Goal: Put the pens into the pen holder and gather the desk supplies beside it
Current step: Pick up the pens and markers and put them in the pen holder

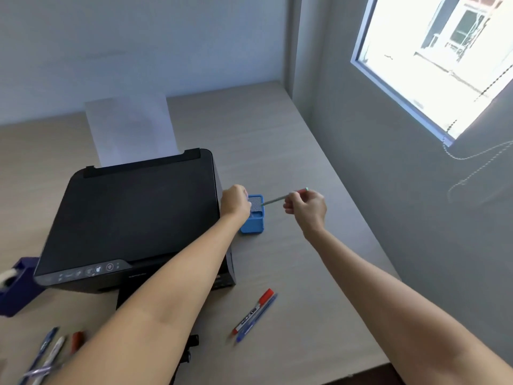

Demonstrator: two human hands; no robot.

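Observation:
A blue mesh pen holder [253, 221] stands on the desk just right of the printer. My left hand [235, 202] grips its left rim. My right hand [306, 208] pinches a thin pencil-like pen [273, 200] with a red and green end, held slanted with its tip over the holder's opening. A red marker [254, 311] and a blue pen [256, 319] lie side by side on the desk nearer to me. Several more pens [51, 354] lie at the bottom left, partly hidden by my left forearm.
A black printer [133, 215] with paper [130, 129] in its rear tray fills the desk's middle left. A dark blue tape dispenser [16, 284] stands at the left edge. A black object [191, 348] peeks out under my left arm. The wall and window are close on the right.

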